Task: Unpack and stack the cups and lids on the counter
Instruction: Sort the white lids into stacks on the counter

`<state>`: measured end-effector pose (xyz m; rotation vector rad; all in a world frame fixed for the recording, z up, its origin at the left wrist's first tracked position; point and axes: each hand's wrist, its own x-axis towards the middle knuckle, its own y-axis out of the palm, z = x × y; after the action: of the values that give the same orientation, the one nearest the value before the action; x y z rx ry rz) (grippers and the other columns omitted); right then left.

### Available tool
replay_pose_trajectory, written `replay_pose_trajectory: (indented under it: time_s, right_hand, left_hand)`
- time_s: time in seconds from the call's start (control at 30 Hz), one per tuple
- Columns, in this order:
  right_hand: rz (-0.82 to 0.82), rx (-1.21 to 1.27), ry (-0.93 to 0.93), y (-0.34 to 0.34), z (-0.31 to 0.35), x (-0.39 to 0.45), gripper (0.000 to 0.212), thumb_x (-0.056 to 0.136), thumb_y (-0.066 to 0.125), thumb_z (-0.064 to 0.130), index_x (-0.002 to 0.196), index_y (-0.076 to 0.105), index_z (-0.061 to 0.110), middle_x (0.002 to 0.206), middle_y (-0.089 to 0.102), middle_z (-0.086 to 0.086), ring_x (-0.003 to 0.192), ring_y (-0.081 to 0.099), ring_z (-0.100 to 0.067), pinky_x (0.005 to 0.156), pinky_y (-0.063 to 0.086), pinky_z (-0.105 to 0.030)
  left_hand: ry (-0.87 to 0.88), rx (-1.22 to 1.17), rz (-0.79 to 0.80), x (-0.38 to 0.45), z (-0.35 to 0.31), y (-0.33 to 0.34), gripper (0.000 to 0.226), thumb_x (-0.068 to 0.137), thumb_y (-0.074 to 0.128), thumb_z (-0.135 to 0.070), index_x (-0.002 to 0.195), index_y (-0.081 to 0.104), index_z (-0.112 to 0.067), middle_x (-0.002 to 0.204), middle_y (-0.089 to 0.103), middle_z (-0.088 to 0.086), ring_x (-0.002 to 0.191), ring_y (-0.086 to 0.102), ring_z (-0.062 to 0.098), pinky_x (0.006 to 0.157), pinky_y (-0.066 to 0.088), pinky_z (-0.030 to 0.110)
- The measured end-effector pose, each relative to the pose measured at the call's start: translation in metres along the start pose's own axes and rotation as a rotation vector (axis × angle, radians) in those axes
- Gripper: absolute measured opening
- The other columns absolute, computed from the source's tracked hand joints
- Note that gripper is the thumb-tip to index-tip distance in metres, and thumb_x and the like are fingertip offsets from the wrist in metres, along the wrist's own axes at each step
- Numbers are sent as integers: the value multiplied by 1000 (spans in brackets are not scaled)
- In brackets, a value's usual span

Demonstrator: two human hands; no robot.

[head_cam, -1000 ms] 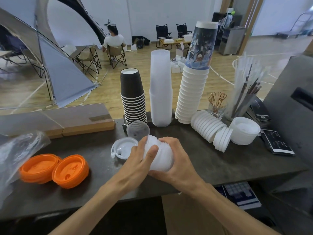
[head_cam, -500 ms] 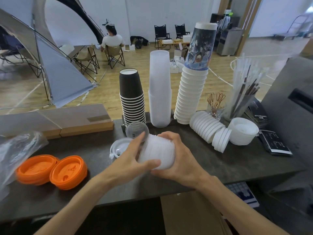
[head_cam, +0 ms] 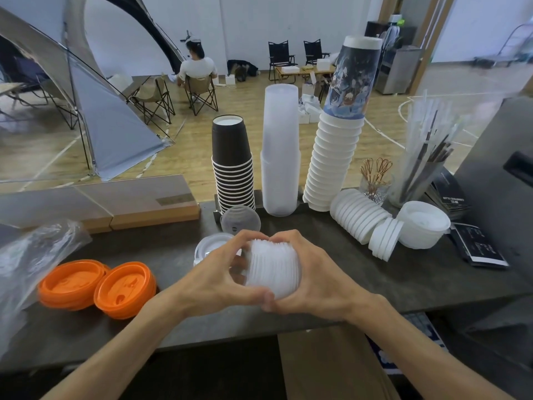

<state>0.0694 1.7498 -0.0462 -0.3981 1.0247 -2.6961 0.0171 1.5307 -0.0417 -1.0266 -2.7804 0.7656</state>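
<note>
I cup white lid stack (head_cam: 272,267) | left hand (head_cam: 219,272), right hand (head_cam: 311,278) curled round rims | light, slippery, flimsy | black cups (head_cam: 233,168) 12 o'clock

Two bare forearms enter from the bottom edge. Left hand (head_cam: 219,272) and right hand (head_cam: 314,281): no gloves, rings, watch or wristbands visible. No sleeves reach the forearms in view. Fingernails short, unpainted where seen.

Behind your worktop (head_cam: 375,284) stands a grey tent (head_cam: 115,134); beyond the tent a person (head_cam: 196,67) sits on a folding chair (head_cam: 200,93).
</note>
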Motion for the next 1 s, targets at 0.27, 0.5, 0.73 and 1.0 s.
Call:
replay_pose_trajectory:
  time_s: [0.27, 0.5, 0.73, 1.0]
  right_hand:
    - [-16, 95, 89, 16, -6, -3, 86, 60, 92, 56, 126, 37, 49, 118, 48, 31, 112, 54, 2, 89, 55, -27]
    - [-164, 211, 204, 31, -27, -2, 86, 57, 94, 48, 124, 41, 47, 116, 49, 32, 110, 55, 1, 85, 56, -25]
    - [-176, 217, 248, 38, -42, 3, 86, 57, 96, 44, 123, 41, 46, 115, 48, 35, 110, 53, 4, 84, 55, -23]
    - [-138, 159, 234, 38, -45, 5, 88, 57, 94, 49, 124, 37, 50, 118, 45, 38, 114, 50, 6, 88, 53, -22]
  left_hand:
    - [-80, -28, 97, 3, 17, 5, 109, 57, 81, -75, 147, 21, -62, 149, 40, -15, 131, 52, 12, 105, 51, 37]
    - [-22, 157, -390, 16, 28, -24, 52, 88, 63, -56, 132, 54, -29, 129, 58, -16, 117, 58, 6, 97, 50, 26]
    - [-13, 283, -254, 7, 59, -22, 48, 90, 69, -26, 134, 52, -36, 138, 55, -13, 123, 53, 7, 103, 50, 29]
    - [6, 665, 60, 14, 61, -12, 105, 73, 74, -56, 155, 11, -46, 165, 13, -19, 151, 13, 10, 125, 17, 45]
